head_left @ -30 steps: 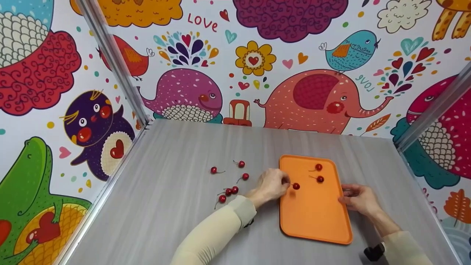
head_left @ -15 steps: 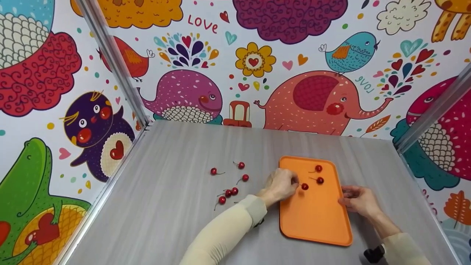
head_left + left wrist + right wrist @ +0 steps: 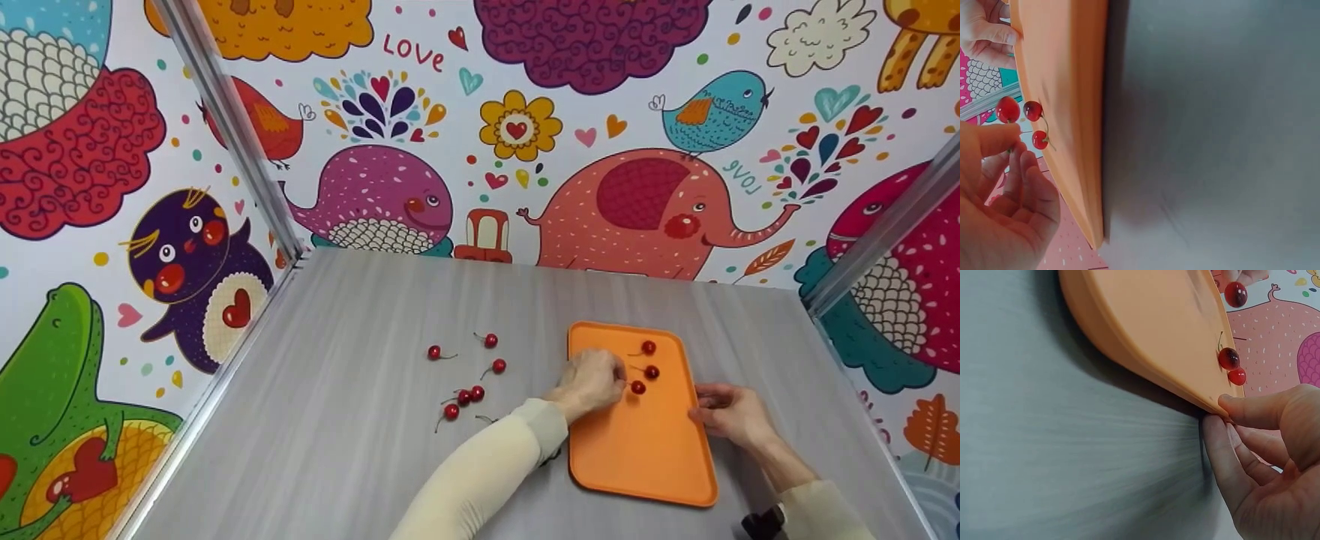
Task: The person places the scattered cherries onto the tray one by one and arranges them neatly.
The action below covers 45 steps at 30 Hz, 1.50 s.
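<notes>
My left hand [image 3: 596, 381] pinches a red cherry [image 3: 637, 387] by its stem over the orange tray [image 3: 637, 457]. In the left wrist view that cherry [image 3: 1008, 109] stands above thumb and fingertips. Two more cherries lie on the tray's far right part, one dark red [image 3: 652, 372] and one brighter [image 3: 649, 347] behind it. At the tray's right edge, my right hand [image 3: 739, 416] grips the rim; the right wrist view shows the thumb [image 3: 1252, 410] on top and fingers [image 3: 1224, 450] below.
Several cherries with stems lie on the grey table [image 3: 337, 450] left of the tray, among them a touching pair [image 3: 471, 395] and a single one [image 3: 491, 340] farther back. A stem [image 3: 486, 419] shows beside the left sleeve [image 3: 495, 465]. Patterned walls [image 3: 495, 150] enclose the table.
My left hand has moved right, carrying the pinched cherry from the tray's left side toward the two cherries on it. The right hand keeps its grip on the rim.
</notes>
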Each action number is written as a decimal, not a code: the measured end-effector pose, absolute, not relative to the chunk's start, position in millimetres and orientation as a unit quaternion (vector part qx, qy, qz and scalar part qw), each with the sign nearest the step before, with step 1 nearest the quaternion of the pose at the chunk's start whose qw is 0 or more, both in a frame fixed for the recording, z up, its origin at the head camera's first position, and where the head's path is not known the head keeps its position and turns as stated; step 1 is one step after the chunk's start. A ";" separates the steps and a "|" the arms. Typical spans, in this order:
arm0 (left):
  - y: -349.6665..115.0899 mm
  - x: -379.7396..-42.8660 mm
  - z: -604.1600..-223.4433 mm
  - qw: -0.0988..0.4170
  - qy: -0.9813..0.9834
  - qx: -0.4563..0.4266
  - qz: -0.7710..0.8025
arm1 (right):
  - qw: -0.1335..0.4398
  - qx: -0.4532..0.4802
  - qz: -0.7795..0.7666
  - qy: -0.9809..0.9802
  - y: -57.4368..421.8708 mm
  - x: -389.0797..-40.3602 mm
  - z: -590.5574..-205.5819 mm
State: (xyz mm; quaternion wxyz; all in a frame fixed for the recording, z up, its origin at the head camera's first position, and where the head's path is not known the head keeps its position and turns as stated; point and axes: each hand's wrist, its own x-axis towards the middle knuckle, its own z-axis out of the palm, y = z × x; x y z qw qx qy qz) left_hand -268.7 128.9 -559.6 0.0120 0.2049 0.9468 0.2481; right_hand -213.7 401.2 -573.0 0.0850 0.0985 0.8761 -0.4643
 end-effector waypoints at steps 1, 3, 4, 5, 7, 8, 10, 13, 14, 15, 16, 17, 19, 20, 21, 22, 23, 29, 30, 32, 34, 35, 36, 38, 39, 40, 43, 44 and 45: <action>132.0 -268.7 -560.2 0.014 0.947 0.205 0.245 | 0.085 0.102 -0.464 0.876 401.4 -213.6 -573.2; 137.9 -268.6 -560.7 0.017 0.949 0.204 0.240 | 0.086 0.106 -0.461 0.877 401.9 -213.5 -573.4; 140.6 -268.2 -560.7 0.019 0.949 0.203 0.239 | 0.087 0.107 -0.460 0.877 402.1 -213.6 -573.6; 143.2 -268.1 -560.5 0.021 0.950 0.202 0.237 | 0.088 0.107 -0.459 0.877 402.2 -213.6 -574.0; 147.9 -267.8 -560.2 0.027 0.951 0.199 0.233 | 0.089 0.108 -0.460 0.877 402.1 -213.6 -574.5; 150.2 -267.8 -560.3 0.032 0.952 0.197 0.233 | 0.090 0.108 -0.460 0.877 402.0 -213.6 -574.6; 154.1 -267.9 -560.5 0.039 0.952 0.192 0.235 | 0.091 0.106 -0.460 0.877 402.0 -213.7 -574.9; 159.0 -267.6 -561.6 0.043 0.953 0.185 0.237 | 0.090 0.109 -0.459 0.877 402.1 -213.9 -574.9; 160.3 -267.4 -562.3 0.044 0.953 0.182 0.238 | 0.091 0.110 -0.460 0.877 402.1 -214.0 -575.0; 161.4 -267.0 -562.8 0.045 0.954 0.180 0.236 | 0.092 0.110 -0.459 0.877 402.1 -214.1 -574.9; 162.1 -266.4 -563.1 0.047 0.954 0.178 0.236 | 0.092 0.111 -0.459 0.877 402.0 -214.2 -575.0; 163.1 -265.8 -563.3 0.048 0.955 0.175 0.232 | 0.092 0.112 -0.459 0.877 401.7 -214.1 -574.8; 164.4 -265.2 -564.0 0.052 0.957 0.171 0.227 | 0.092 0.114 -0.462 0.875 401.1 -214.1 -574.6; 165.0 -264.8 -564.1 0.054 0.958 0.170 0.223 | 0.090 0.113 -0.463 0.874 400.8 -214.0 -574.7; 165.7 -264.5 -564.0 0.056 0.959 0.168 0.221 | 0.089 0.111 -0.464 0.874 400.4 -213.9 -574.6; 166.4 -264.5 -564.1 0.058 0.960 0.166 0.219 | 0.086 0.110 -0.465 0.874 400.1 -213.9 -574.7; 167.3 -264.4 -564.5 0.060 0.960 0.165 0.218 | 0.084 0.108 -0.467 0.874 399.8 -213.7 -574.6; 170.1 -264.4 -565.3 0.065 0.962 0.157 0.211 | 0.082 0.108 -0.467 0.874 398.5 -213.3 -573.9; 170.2 -264.5 -565.3 0.066 0.963 0.157 0.210 | 0.081 0.111 -0.468 0.873 398.4 -213.3 -573.7; 171.0 -264.4 -565.7 0.066 0.963 0.156 0.210 | 0.082 0.114 -0.470 0.871 398.5 -213.4 -573.3; 172.1 -264.7 -566.4 0.066 0.963 0.154 0.211 | 0.083 0.114 -0.471 0.871 399.1 -213.5 -573.4; 172.5 -264.6 -566.4 0.064 0.963 0.154 0.209 | 0.084 0.113 -0.472 0.870 399.7 -213.7 -573.5; 173.1 -264.5 -566.6 0.063 0.964 0.155 0.208 | 0.085 0.114 -0.474 0.869 400.0 -213.7 -573.6; 174.4 -264.6 -567.4 0.061 0.964 0.155 0.205 | 0.086 0.111 -0.477 0.867 401.0 -214.0 -574.0; 175.0 -264.7 -567.8 0.059 0.965 0.155 0.204 | 0.086 0.111 -0.478 0.867 401.5 -214.0 -574.4; 175.4 -264.8 -567.9 0.058 0.965 0.155 0.203 | 0.086 0.108 -0.478 0.868 402.0 -214.1 -574.7; 175.9 -264.9 -567.6 0.059 0.965 0.155 0.203 | 0.085 0.105 -0.477 0.869 402.5 -213.7 -575.1; 175.9 -264.9 -567.4 0.060 0.965 0.155 0.204 | 0.084 0.103 -0.474 0.870 402.7 -213.6 -575.3; 175.9 -265.0 -567.2 0.062 0.964 0.154 0.205 | 0.084 0.102 -0.473 0.871 402.9 -213.3 -575.3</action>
